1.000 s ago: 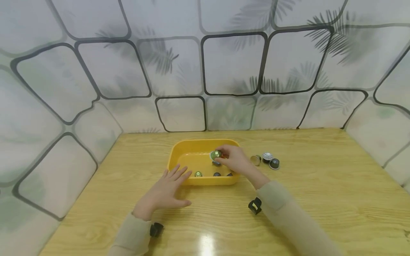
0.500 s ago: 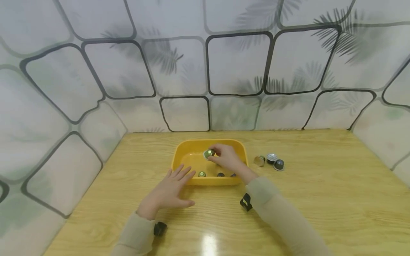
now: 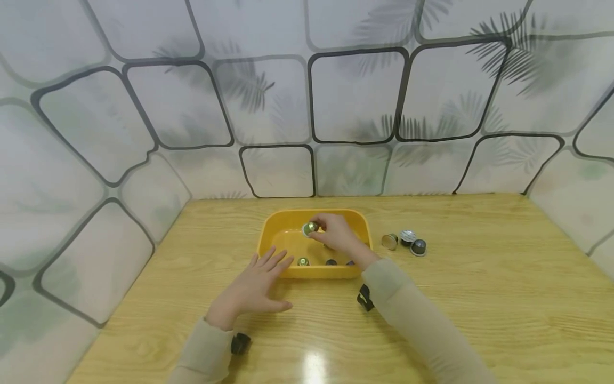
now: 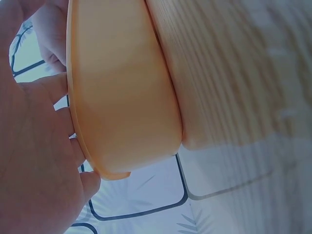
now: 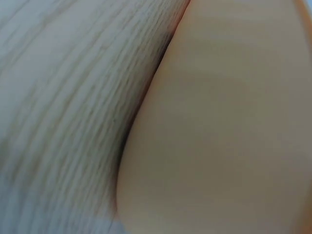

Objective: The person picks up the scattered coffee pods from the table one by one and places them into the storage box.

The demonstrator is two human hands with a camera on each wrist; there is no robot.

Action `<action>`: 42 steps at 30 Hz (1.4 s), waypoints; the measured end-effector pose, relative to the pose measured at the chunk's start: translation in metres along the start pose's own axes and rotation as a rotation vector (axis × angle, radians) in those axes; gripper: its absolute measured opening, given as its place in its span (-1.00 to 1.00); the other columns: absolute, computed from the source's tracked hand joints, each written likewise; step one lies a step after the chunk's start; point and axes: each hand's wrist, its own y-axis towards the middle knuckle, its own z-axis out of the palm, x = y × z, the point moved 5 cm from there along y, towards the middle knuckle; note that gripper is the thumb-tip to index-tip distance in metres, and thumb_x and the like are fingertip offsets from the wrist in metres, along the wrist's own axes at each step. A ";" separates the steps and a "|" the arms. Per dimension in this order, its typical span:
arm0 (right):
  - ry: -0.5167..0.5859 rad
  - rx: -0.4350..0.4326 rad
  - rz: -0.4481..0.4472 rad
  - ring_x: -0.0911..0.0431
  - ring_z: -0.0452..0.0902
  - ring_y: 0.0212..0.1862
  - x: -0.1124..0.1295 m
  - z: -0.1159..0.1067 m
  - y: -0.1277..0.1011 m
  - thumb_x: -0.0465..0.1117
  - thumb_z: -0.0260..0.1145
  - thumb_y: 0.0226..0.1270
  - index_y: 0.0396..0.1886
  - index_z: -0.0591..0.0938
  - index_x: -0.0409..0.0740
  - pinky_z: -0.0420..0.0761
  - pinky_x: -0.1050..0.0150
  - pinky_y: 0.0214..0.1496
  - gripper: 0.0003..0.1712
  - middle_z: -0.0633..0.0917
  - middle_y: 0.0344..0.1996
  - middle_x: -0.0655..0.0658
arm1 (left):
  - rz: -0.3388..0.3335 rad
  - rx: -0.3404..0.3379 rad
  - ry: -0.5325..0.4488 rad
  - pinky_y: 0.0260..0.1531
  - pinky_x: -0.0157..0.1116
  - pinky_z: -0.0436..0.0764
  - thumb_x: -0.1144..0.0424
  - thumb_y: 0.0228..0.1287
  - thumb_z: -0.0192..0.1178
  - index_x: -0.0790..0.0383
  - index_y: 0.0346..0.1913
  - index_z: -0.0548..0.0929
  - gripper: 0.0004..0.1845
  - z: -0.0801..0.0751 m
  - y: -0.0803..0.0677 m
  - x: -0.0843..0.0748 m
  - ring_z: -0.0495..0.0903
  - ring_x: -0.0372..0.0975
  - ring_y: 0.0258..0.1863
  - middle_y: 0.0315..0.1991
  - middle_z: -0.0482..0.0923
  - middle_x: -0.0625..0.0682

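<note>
My right hand point(image 3: 333, 233) pinches a green coffee capsule point(image 3: 309, 228) between thumb and fingers, over the inside of a yellow tray point(image 3: 312, 272). The capsule is tilted, its pale rim toward the left. Fingers spread, my left hand point(image 3: 254, 290) lies at the tray's near left corner. In the left wrist view its fingertips point(image 4: 90, 184) reach the rim. Inside the tray, near its front wall, sit another green capsule point(image 3: 303, 262) and a dark capsule point(image 3: 331, 262). A further dark piece by the right corner is mostly hidden. The right wrist view holds only tray wall point(image 5: 219, 117) and tabletop.
Right of the tray, on the wooden table point(image 3: 479, 298), lie a gold-faced capsule point(image 3: 389, 241), a dark capsule with a silvery lid point(image 3: 408, 237) and a dark grey capsule point(image 3: 419, 247). A patterned wall point(image 3: 350, 170) rises behind the table's back edge.
The right hand has carried the green capsule leftward inside the tray, mostly in the first half second. The left hand stays at the tray corner. The head view has shifted slightly.
</note>
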 end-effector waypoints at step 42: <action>0.038 0.031 -0.024 -0.04 0.45 0.01 0.002 -0.009 -0.005 -0.23 0.26 0.15 -0.01 0.50 -0.35 0.43 0.16 0.03 -0.57 0.55 -0.04 -0.23 | -0.011 0.007 0.002 0.13 0.18 -0.09 -0.21 -0.03 0.16 0.23 0.34 0.09 -0.06 0.000 0.001 -0.001 -0.18 0.08 0.31 0.34 -0.04 0.18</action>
